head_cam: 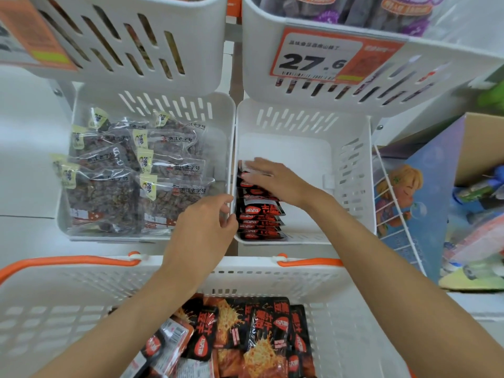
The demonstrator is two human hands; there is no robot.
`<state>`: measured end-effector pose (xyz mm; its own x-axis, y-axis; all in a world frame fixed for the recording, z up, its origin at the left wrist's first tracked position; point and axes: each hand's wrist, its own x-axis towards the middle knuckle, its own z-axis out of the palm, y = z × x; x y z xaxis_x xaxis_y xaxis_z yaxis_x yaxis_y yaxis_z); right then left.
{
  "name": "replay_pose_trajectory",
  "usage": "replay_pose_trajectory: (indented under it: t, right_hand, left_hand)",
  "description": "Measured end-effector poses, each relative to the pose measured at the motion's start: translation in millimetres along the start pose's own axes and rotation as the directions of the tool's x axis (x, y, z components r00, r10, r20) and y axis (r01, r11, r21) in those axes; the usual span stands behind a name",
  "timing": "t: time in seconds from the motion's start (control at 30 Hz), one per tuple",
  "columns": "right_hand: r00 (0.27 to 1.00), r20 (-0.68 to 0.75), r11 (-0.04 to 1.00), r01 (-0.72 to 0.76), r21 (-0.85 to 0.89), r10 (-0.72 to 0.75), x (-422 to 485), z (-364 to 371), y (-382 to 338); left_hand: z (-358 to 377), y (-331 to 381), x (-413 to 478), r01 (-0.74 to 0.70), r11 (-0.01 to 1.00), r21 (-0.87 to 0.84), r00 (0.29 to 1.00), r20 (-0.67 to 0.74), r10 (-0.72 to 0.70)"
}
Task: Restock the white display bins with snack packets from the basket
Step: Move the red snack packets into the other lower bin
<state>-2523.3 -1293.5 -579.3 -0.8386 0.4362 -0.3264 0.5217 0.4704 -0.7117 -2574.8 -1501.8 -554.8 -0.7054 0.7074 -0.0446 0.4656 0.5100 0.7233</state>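
White plastic forms the orange-handled basket (81, 290) nearest, holding black-and-red snack packets (253, 339). Beyond its far rim, the left hand (201, 233) curls its fingers (227, 211) on the front-left corner of the right display bin (349, 170). Inside that bin, the right hand (275, 181) presses flat, fingers together, on a row of packets (259, 219).

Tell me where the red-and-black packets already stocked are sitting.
In the head view, the red-and-black packets stand in a row along the left wall of the lower right white bin, under the right hand, beside the bin of clear packets.
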Motion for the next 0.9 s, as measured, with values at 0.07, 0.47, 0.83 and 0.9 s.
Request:
replay_pose_trajectory:
  t: [0.07, 0.47, 0.83, 0.9]
  right_hand:
    - [0.991, -0.103, 0.988, -0.076, 0.137, 0.091, -5.9, -8.1, 2.0]
    - [0.958, -0.062, 0.908, -0.244, 0.340, 0.281, -27.1, -5.6, -10.7]
    - [0.925, -0.360, 0.993, 0.103, -0.059, -0.117, -232.4, 86.7, -66.4]
    - [0.987, -0.163, 0.992, -0.008, -0.122, -0.012, -248.7, 117.7, -43.5]
  left_hand:
    - [0.4, -0.4, 0.6, -0.005, 1.000, -0.001, 1.000, -0.003, 0.005]
    - [-3.6, 0.2, 1.1, -0.042, 0.999, 0.023, 0.999, 0.032, 0.041]
    - [-41.5, -1.0, -102.1, -0.228, 0.964, -0.136, 0.972, 0.019, 0.233]
    - [-49.0, -24.1, -128.8, -0.170, 0.971, -0.170, 0.982, 0.051, 0.181]
